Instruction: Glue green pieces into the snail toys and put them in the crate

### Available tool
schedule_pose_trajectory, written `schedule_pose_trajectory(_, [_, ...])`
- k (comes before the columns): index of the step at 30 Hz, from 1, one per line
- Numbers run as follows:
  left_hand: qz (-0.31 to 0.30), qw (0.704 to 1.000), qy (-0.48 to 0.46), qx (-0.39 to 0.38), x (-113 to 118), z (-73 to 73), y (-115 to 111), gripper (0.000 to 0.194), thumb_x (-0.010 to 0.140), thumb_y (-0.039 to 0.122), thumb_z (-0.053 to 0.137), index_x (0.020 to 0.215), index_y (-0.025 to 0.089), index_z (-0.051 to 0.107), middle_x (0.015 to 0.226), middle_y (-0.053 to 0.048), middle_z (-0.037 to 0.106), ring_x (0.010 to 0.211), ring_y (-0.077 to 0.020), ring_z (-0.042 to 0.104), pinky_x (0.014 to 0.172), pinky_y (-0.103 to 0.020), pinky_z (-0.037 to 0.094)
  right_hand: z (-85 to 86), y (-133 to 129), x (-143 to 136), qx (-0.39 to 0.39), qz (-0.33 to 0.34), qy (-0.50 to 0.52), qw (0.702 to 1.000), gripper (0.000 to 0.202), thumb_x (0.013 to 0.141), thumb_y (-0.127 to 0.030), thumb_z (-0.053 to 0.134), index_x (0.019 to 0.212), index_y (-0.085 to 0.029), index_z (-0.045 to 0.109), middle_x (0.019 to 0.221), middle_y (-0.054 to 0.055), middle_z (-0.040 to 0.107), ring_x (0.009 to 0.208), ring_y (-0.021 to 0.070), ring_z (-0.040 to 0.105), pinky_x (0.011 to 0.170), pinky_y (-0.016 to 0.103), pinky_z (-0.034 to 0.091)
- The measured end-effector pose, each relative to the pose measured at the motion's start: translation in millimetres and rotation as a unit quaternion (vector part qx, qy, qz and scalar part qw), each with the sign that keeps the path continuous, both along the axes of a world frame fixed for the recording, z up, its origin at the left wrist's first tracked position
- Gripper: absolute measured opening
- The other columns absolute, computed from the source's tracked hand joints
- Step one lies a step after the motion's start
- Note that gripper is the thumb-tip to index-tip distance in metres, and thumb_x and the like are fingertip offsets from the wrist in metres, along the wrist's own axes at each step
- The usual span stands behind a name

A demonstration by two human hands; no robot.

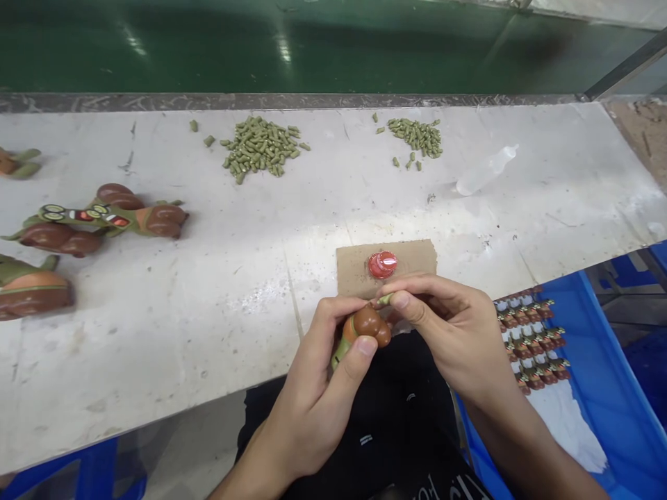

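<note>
Two hands meet over the near edge of the desk, and from my remote seat I judge the step to be joining a small green piece to a figure. The left hand is clamped around the brown, orange and green figure, thumb across its rounded brown part; the right hand pinches the green piece between thumb and forefinger, right beside the brown part, though I cannot tell whether they touch. To do this well, I want the left grip firm enough to stop the figure rolling, yet light on its smooth surface, with the thumb clear of the spot where the piece goes. I'd line the piece up straight, then press gently, as a tilted push could make something so small slip. Just beyond the fingers, a glossy red item sits on cardboard, so I'd hold both wrists clear of it. Farther back lie a larger pile of green pieces, a smaller pile and a translucent bottle; more figures rest at the left.
</note>
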State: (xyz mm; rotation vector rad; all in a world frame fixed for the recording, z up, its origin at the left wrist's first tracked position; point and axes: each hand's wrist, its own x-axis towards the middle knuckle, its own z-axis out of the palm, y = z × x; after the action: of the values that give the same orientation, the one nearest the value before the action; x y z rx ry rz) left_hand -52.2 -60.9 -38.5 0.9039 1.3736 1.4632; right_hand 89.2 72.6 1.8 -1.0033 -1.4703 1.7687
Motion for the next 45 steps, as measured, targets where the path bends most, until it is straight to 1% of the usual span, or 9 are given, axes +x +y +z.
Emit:
schedule_pose_trajectory(12, [-0.023,0.999,0.024,0.009,0,4.0,5,0.021,0.127,0.036,0.058,0.144,0.046,0.064,0.121,0.006,0.076,0.111,-0.013,0.071,0.101,-0.023,0.059,-3.5,-2,2,0.03,0.008,-0.011,0.999,0.012,0.105,-0.023,0.091,0.103,-0.033,0.097,0.103,-0.001,0.089,0.091,0.016,0.087,0.081,0.019,0.074])
schedule_pose_trajectory(22, [-0.051,0.995,0.073,0.034,-3,4.3,6,0.026,0.126,0.03,0.055,0.146,0.046,0.062,0.123,0.004,0.07,0.11,-0.0155,0.067,0.099,-0.026,0.058,-2.2,-6,3,0.156,0.017,-0.057,0.986,0.022,0.106,-0.013,0.084,0.106,-0.034,0.094,0.106,-0.004,0.088,0.103,0.014,0.084,0.091,0.021,0.069])
schedule_pose_trajectory(28, [-0.019,0.999,0.033,0.001,-1,-1.1,2,0.023,0.126,0.035,0.056,0.145,0.046,0.065,0.127,0.002,0.073,0.112,-0.0178,0.07,0.101,-0.03,0.059,10.4,-3,3,0.178,0.055,-0.067,0.98,0.016,0.109,-0.02,0.083,0.11,-0.033,0.093,0.108,0.0,0.089,0.104,0.0209,0.085,0.092,0.033,0.072])
schedule_pose_trajectory(31, [0.026,0.999,-0.019,-0.016,3,-1.4,4,0.017,0.125,0.044,0.059,0.137,0.039,0.069,0.118,-0.001,0.074,0.104,-0.0205,0.07,0.095,-0.033,0.06,21.9,16,1,0.207,0.063,-0.088,0.972,0.017,0.112,-0.025,0.081,0.121,-0.033,0.093,0.119,0.003,0.089,0.108,0.025,0.085,0.091,0.039,0.073])
schedule_pose_trajectory(34, [0.069,0.995,-0.06,-0.047,7,2.2,5,0.024,0.121,0.054,0.063,0.129,0.033,0.071,0.107,-0.002,0.07,0.092,-0.0213,0.063,0.088,-0.035,0.058,22.7,59,-10,0.301,-0.012,-0.134,0.944,0.025,0.115,-0.022,0.072,0.131,-0.028,0.09,0.123,0.006,0.087,0.102,0.0258,0.083,0.085,0.041,0.072])
schedule_pose_trajectory(36, [0.087,0.992,-0.068,-0.063,9,5.4,5,0.029,0.119,0.059,0.066,0.126,0.032,0.071,0.105,-0.003,0.069,0.089,-0.0215,0.06,0.089,-0.037,0.056,15.2,97,-25,0.375,-0.06,-0.201,0.903,0.029,0.113,-0.015,0.066,0.131,-0.021,0.088,0.13,0.011,0.085,0.104,0.0272,0.082,0.089,0.043,0.071])
schedule_pose_trajectory(39, [0.093,0.991,-0.065,-0.064,10,8.3,5,0.031,0.118,0.06,0.066,0.122,0.029,0.07,0.102,-0.003,0.067,0.089,-0.022,0.059,0.09,-0.038,0.055,-1.5,148,-52,0.413,-0.057,-0.333,0.846,0.031,0.11,-0.007,0.064,0.131,-0.009,0.086,0.131,0.019,0.082,0.109,0.0309,0.081,0.107,0.047,0.065])
schedule_pose_trajectory(42, [0.092,0.992,-0.071,-0.055,9,7.4,4,0.032,0.118,0.06,0.066,0.121,0.028,0.069,0.101,-0.002,0.064,0.09,-0.0218,0.059,0.088,-0.037,0.055,-15.3,174,-74,0.413,-0.048,-0.368,0.832,0.024,0.107,-0.013,0.073,0.125,-0.006,0.086,0.129,0.023,0.08,0.113,0.0375,0.079,0.109,0.052,0.061])
schedule_pose_trajectory(45, [0.093,0.992,-0.073,-0.045,10,5.7,4,0.034,0.118,0.061,0.066,0.123,0.027,0.068,0.102,-0.003,0.064,0.091,-0.0219,0.061,0.089,-0.038,0.057,-22.6,181,-88,0.406,-0.049,-0.387,0.826,0.015,0.106,-0.018,0.076,0.114,-0.012,0.087,0.129,0.023,0.078,0.116,0.0427,0.077,0.106,0.057,0.061])
